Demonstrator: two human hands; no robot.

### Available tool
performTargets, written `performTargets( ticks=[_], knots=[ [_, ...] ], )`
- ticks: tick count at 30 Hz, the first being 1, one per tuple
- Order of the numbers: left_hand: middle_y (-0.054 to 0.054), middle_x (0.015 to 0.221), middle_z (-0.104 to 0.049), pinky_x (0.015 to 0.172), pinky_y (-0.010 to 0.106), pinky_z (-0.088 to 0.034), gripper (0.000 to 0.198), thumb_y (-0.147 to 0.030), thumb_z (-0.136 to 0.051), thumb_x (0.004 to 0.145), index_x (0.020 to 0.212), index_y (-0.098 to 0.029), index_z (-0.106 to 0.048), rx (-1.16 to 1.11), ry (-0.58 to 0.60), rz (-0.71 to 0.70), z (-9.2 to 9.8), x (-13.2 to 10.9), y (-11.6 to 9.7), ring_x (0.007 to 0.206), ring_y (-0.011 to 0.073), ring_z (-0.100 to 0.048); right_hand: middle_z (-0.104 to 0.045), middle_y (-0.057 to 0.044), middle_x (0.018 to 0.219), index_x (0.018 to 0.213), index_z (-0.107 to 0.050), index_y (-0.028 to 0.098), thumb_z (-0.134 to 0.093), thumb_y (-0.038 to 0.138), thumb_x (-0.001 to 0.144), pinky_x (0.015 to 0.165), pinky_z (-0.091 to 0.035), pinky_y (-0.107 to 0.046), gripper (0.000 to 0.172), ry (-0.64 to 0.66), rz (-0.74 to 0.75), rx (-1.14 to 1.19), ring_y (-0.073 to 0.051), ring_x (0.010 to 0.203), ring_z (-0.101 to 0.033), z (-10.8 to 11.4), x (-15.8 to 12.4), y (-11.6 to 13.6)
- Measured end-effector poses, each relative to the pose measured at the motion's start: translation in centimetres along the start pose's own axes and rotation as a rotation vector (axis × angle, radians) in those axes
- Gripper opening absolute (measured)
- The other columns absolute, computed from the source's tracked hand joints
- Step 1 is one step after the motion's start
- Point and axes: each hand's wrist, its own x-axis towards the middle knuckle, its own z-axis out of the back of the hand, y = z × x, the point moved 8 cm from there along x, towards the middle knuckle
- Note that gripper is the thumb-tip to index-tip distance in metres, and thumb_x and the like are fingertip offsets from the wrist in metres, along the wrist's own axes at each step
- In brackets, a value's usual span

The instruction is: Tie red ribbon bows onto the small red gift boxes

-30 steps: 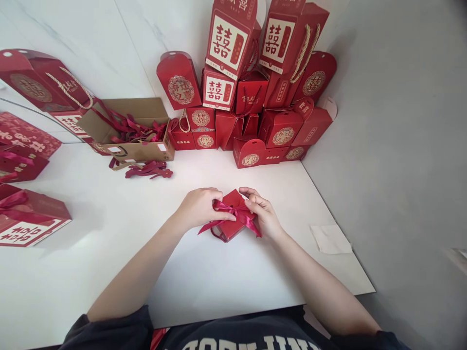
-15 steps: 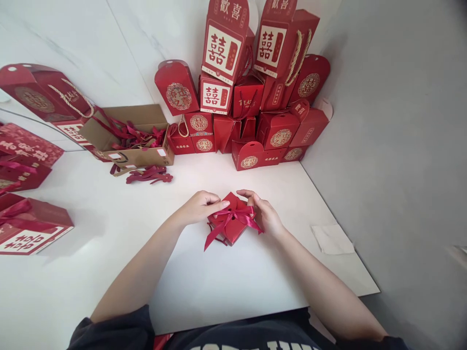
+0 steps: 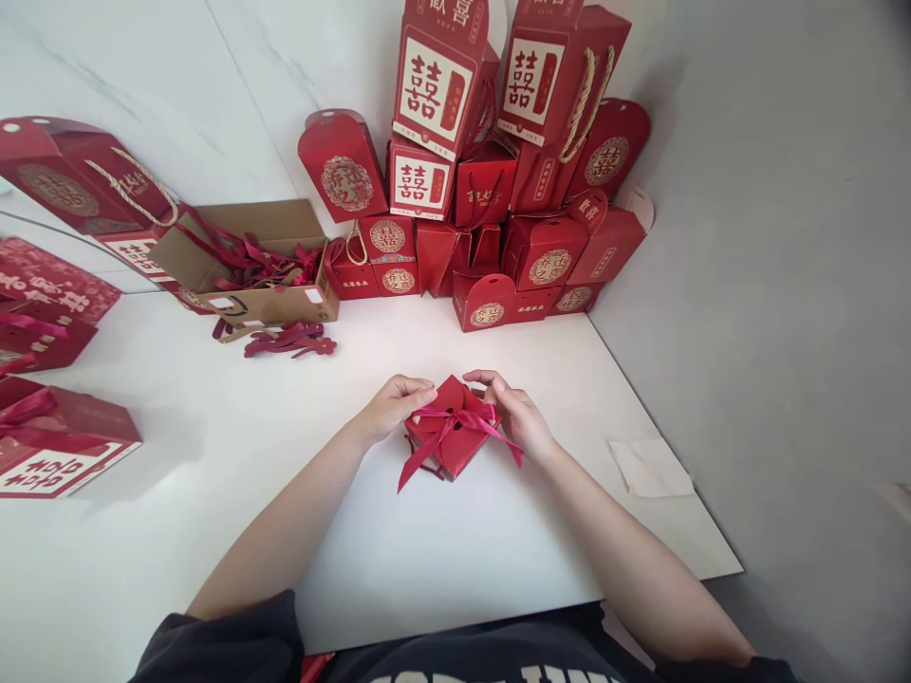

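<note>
A small red gift box lies on the white table in front of me, with a dark red ribbon tied in a bow across its top. My left hand curls against the box's left side, fingertips pinching the left loop of the bow. On the right side, my right hand has its fingers closed on the bow's right loop. One ribbon tail hangs down to the lower left, another trails to the right under my right hand.
A pile of red gift boxes and bags stands against the back wall. A cardboard box of ribbons sits at the back left, loose ribbons before it. More red boxes lie at the left edge. A white paper rests near the table's right edge.
The left ribbon tail has dropped from my left hand and hangs down. The bow loops have been drawn out to both sides on top of the box.
</note>
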Motion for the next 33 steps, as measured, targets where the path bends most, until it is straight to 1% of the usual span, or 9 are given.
performTargets(
  ticks=[3,5,8,11,13,16,23,27,33],
  knots=[
    [-0.003,0.053,-0.042,0.050,0.023,-0.028,0.048,-0.047,-0.068,0.078,0.050,-0.014,-0.046,0.055,0.028,0.011,0.3,-0.2,-1.1,0.051,0.0075,-0.036,-0.055,-0.006,0.129,0.086,-0.066,0.021,-0.049,0.051,0.093,0.100,-0.042,-0.037,0.035,-0.042,0.021,-0.112,-0.023,0.120,-0.051,1.3,-0.3,2.1],
    [-0.003,0.052,-0.043,0.049,0.022,-0.027,0.044,-0.042,-0.069,0.079,0.051,-0.014,-0.047,0.120,0.042,0.027,0.5,-0.4,-1.9,0.050,0.0072,-0.036,-0.061,-0.006,0.119,0.097,-0.065,0.023,-0.050,0.052,0.092,0.094,-0.045,-0.034,0.032,-0.088,-0.007,-0.231,-0.020,0.110,-0.057,2.8,-0.5,3.4],
    [-0.004,0.049,-0.040,0.047,0.023,-0.023,0.045,-0.041,-0.063,0.083,0.052,-0.015,-0.045,0.197,0.057,0.052,0.5,-0.6,-2.6,0.047,0.0062,-0.032,-0.068,-0.006,0.078,0.075,-0.066,0.017,-0.039,0.062,0.093,0.076,-0.049,-0.032,0.055,0.032,-0.257,-0.409,-0.017,0.073,-0.063,4.0,-1.0,2.9],
    [-0.006,0.047,-0.035,0.045,0.023,-0.019,0.044,-0.041,-0.063,0.083,0.054,-0.016,-0.042,0.237,0.062,0.097,0.2,-0.7,-2.5,0.044,0.0055,-0.028,-0.068,-0.008,0.062,0.067,-0.067,0.014,-0.027,0.069,0.092,0.061,-0.049,-0.030,0.072,0.249,-0.524,-0.364,-0.016,0.054,-0.062,3.2,-2.0,1.1],
    [-0.007,0.047,-0.030,0.044,0.023,-0.016,0.046,-0.041,-0.065,0.082,0.054,-0.017,-0.037,0.263,0.029,0.113,0.2,-0.7,-2.4,0.043,0.0052,-0.025,-0.066,-0.005,0.056,0.066,-0.066,0.014,-0.042,0.067,0.089,0.051,-0.047,-0.026,0.062,0.290,-0.536,-0.258,-0.014,0.047,-0.060,2.4,-2.2,0.9],
    [-0.008,0.049,-0.023,0.044,0.022,-0.014,0.051,-0.040,-0.065,0.082,0.055,-0.018,-0.028,0.285,-0.028,0.108,0.2,-0.6,-2.4,0.044,0.0048,-0.022,-0.057,0.002,0.046,0.063,-0.060,0.016,-0.066,0.055,0.080,0.042,-0.042,-0.020,0.043,0.292,-0.453,-0.141,-0.009,0.039,-0.053,1.4,-2.2,1.6],
    [-0.008,0.054,-0.018,0.046,0.022,-0.015,0.053,-0.037,-0.065,0.081,0.056,-0.018,-0.022,0.210,-0.071,0.091,0.3,-0.5,-2.3,0.048,0.0046,-0.018,-0.064,0.000,0.051,0.067,-0.062,0.014,-0.063,0.050,0.085,0.043,-0.045,-0.020,0.041,0.526,-0.561,-0.232,-0.009,0.040,-0.057,0.3,-3.9,1.4],
    [-0.007,0.052,-0.021,0.046,0.021,-0.016,0.054,-0.038,-0.067,0.079,0.054,-0.018,-0.024,0.186,-0.054,0.086,0.3,-0.4,-2.1,0.047,0.0045,-0.020,-0.063,0.001,0.050,0.067,-0.062,0.015,-0.062,0.051,0.085,0.045,-0.045,-0.020,0.040,0.585,-0.599,-0.312,-0.010,0.042,-0.058,0.6,-4.1,0.9],
    [-0.004,0.047,-0.040,0.044,0.021,-0.023,0.046,-0.045,-0.067,0.077,0.050,-0.015,-0.047,0.201,-0.034,0.131,1.4,-0.3,-1.2,0.044,0.0057,-0.031,-0.068,-0.003,0.059,0.073,-0.069,0.014,-0.063,0.055,0.082,0.053,-0.048,-0.023,0.042,0.658,-0.637,-0.307,-0.011,0.050,-0.062,0.4,-4.0,-0.9]
  ],
)
